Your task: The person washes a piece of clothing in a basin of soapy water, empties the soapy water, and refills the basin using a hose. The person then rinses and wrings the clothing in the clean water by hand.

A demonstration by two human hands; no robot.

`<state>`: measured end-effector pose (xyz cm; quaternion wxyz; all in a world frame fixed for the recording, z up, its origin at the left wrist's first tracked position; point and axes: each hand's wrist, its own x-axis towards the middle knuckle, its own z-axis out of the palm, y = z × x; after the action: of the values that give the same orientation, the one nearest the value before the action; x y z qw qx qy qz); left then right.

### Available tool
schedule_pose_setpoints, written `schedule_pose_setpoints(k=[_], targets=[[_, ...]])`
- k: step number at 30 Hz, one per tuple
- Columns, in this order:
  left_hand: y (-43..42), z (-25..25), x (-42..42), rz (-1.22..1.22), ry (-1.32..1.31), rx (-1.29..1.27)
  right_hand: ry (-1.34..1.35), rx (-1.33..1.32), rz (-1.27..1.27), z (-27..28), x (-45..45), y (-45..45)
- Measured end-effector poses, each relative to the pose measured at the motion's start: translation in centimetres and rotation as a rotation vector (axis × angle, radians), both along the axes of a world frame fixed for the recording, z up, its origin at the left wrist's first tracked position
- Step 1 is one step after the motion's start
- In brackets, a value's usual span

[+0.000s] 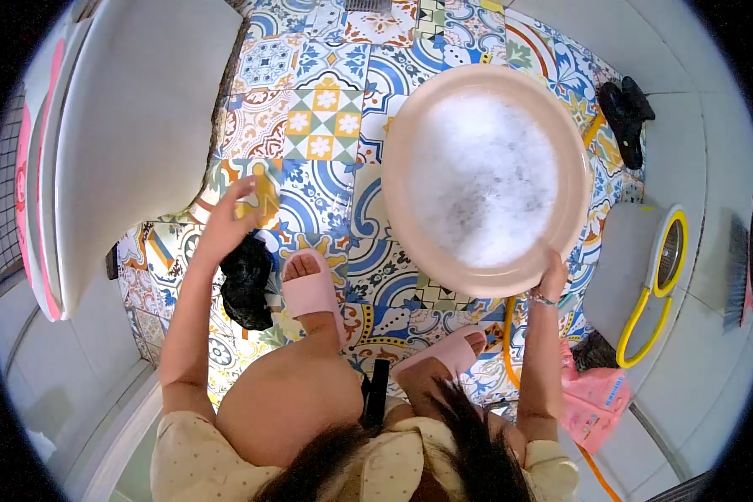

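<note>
Basin (399,188) rests on patterned tiles (322,125) near pale walls (673,50).

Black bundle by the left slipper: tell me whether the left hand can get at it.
Probably yes: the left hand looks empty and close by, with nothing visible between it and the black bundle; the left slipper stands to one side.

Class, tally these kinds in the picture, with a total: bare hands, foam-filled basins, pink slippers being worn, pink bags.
Bare hands: 2 (left hand, right hand)
Foam-filled basin: 1
Worn pink slippers: 2 (left slipper, right slipper)
Pink bag: 1
Total: 6
</note>
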<state>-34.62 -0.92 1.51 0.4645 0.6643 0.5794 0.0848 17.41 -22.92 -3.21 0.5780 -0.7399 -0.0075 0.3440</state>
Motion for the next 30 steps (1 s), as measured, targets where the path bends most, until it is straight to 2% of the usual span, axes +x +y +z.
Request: schedule_pose_setpoints(k=[1, 2, 3, 5, 6, 8, 11, 14, 15, 18, 23, 26, 27, 30], targets=[[0.0, -0.3, 2.2, -0.053, -0.018, -0.028, 0.026, 0.020, -0.016, 0.6, -0.4, 0.4], [-0.1, 0.3, 4.8, -0.039, -0.167, -0.225, 0.050, 0.040, -0.035, 1.1, -0.8, 0.6], [-0.6, -1.1, 6.7, -0.011, -0.266, -0.384, 0.054, 0.034, -0.070, 1.5, -1.0, 0.7], [-1.2, -2.0, 10.8, -0.090, -0.480, -0.515, 0.017, 0.093, 0.014, 1.7, -0.7, 0.1], [-1.2, -1.7, 12.9, -0.117, -0.413, -0.553, -0.002, 0.119, 0.058, 1.9, -0.5, -0.2], [-1.2, -2.8, 15.4, -0.135, -0.519, -0.469, -0.037, 0.118, 0.133, 2.4, 0.2, -0.5], [-0.3, -2.9, 17.0, 0.009, -0.416, -0.451, -0.054, 0.156, 0.180, 4.0, 0.5, 0.8], [1.1, -1.8, 16.8, 0.138, -0.502, -0.422, -0.018, 0.156, 0.207, 7.2, -1.6, 4.5], [1.4, -1.4, 17.0, 0.282, -0.516, -0.386, 0.006, 0.170, 0.232, 7.0, -1.7, 5.5], [4.3, -2.0, 16.1, 0.337, -0.494, -0.299, -0.053, 0.217, 0.238, 7.6, -3.3, 9.1], [9.2, -1.1, 15.6, 0.454, -0.520, -0.222, -0.050, 0.144, 0.393, 9.6, -3.3, 15.3], [12.4, -1.5, 15.2, 0.570, -0.654, -0.286, -0.032, 0.094, 0.379, 11.8, -4.8, 19.3], [13.9, -1.8, 13.7, 0.437, -0.606, -0.352, -0.018, 0.096, 0.382, 11.7, -5.0, 20.4], [16.8, -3.0, 13.0, 0.524, -0.671, -0.311, -0.011, 0.077, 0.421, 11.9, -6.3, 22.5]])
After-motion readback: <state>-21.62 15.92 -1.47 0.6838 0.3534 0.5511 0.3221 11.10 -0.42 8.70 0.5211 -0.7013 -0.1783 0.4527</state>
